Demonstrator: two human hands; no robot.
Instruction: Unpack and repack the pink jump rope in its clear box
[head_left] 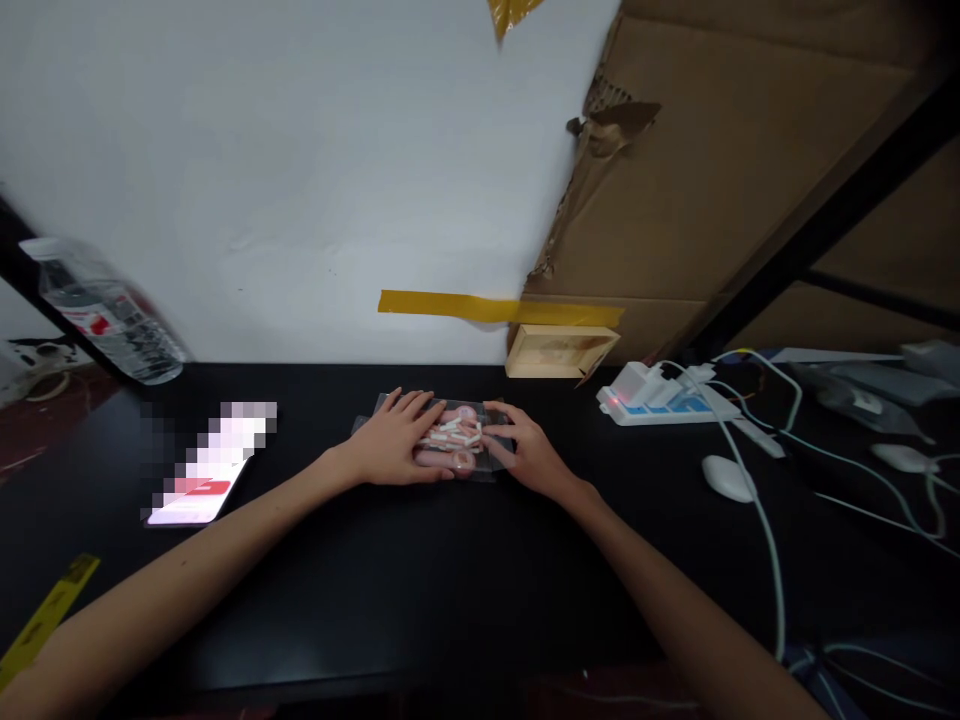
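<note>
A clear plastic bag [486, 468] lies flat on the black table, with pink and white pieces [457, 436] showing through it. The pieces are too small to name, though two have round ends. Spread flat over the left part of the bag is my left hand [396, 440], its fingers stretched out and covering some of the contents. My right hand [534, 450] rests at the bag's right edge, fingers apart and bent a little, with the fingertips touching the plastic.
At the left are a lit phone [214, 465] and a tilted water bottle [112, 315]. A shallow wooden box [559, 352] leans against the back wall. On the right are a white power strip [667, 400], a white mouse [727, 479] and loose cables [769, 540].
</note>
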